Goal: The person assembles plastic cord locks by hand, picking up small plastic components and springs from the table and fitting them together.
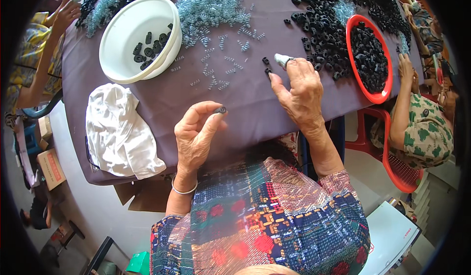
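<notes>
My left hand (196, 132) pinches a small black plastic part (220, 110) between thumb and fingertips, above the near side of the table. Farther right, my right hand (300, 87) reaches over the cloth with thumb and forefinger apart. A white cover (283, 59) wraps one of its fingertips. Two loose black parts (266, 61) lie by that hand, one close to the thumb tip. Between and beyond my hands, small coil springs (230, 70) are scattered on the cloth, in front of a heap of springs (208, 10). To the left, a white bowl (109, 54) holds several black parts.
A purple cloth covers the table (255, 123). A crumpled white cloth (120, 133) lies at its left edge. On the right stands a red basket (383, 96) full of black parts, beside a large black heap (319, 35). Other people's hands (405, 68) work at both sides. A red chair (360, 135) is at right.
</notes>
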`<action>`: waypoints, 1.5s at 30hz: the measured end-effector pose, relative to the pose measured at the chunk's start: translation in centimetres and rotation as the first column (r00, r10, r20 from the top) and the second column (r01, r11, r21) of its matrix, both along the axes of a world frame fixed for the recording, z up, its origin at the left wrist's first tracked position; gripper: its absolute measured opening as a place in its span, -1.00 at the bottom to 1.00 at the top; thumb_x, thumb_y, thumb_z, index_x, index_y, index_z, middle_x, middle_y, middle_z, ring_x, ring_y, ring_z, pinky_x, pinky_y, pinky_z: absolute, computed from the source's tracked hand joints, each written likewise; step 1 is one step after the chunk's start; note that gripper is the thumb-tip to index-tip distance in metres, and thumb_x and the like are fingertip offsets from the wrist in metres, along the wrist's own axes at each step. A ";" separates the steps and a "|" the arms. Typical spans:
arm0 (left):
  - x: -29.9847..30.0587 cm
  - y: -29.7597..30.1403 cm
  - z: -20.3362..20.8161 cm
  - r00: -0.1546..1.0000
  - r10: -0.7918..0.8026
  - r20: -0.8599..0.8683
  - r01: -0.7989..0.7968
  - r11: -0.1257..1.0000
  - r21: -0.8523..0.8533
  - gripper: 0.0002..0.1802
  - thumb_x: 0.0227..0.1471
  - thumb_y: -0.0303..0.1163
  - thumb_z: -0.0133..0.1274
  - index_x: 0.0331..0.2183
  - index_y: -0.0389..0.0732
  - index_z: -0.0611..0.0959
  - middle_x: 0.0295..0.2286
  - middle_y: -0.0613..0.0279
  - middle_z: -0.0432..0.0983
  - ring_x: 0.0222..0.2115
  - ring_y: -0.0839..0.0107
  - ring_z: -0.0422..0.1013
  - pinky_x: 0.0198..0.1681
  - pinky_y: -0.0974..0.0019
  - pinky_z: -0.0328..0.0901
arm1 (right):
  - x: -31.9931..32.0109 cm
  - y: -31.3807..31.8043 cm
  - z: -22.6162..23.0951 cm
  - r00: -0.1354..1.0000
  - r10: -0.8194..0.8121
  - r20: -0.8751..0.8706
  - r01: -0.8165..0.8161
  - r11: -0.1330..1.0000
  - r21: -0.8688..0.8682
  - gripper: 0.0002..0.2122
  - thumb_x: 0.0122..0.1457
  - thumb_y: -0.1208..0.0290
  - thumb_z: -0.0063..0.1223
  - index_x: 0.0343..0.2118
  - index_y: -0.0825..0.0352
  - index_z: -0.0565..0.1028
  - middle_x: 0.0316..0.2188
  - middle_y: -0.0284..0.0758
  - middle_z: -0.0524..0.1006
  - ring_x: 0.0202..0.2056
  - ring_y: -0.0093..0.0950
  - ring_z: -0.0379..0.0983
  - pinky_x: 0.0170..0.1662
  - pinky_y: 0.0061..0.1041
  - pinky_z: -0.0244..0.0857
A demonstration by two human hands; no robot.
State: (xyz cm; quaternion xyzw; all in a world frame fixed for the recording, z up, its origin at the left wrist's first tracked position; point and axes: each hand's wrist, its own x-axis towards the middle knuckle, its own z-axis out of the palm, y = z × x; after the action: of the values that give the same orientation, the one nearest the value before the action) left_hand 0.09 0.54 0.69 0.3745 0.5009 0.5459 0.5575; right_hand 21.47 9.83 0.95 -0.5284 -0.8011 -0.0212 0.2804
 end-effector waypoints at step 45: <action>-0.4 -0.1 0.1 0.997 -0.073 -0.020 0.073 0.997 -0.010 -0.79 0.12 -0.43 0.09 -0.21 -0.34 0.57 -0.45 0.32 0.53 -0.50 0.63 0.40 -0.41 0.55 0.33 | -3.8 -2.3 2.7 0.481 -0.286 -0.829 -0.733 0.387 -0.559 -0.81 0.12 0.62 0.11 -0.17 0.45 0.51 -0.47 -0.35 0.54 -0.44 -0.61 0.46 -0.33 -0.65 0.36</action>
State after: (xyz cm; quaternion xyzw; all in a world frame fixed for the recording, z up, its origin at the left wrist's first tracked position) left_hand -0.29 0.47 0.82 0.3956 0.4949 0.5190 0.5737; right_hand 17.67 7.48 3.64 -0.3852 -0.5072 0.7099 0.3006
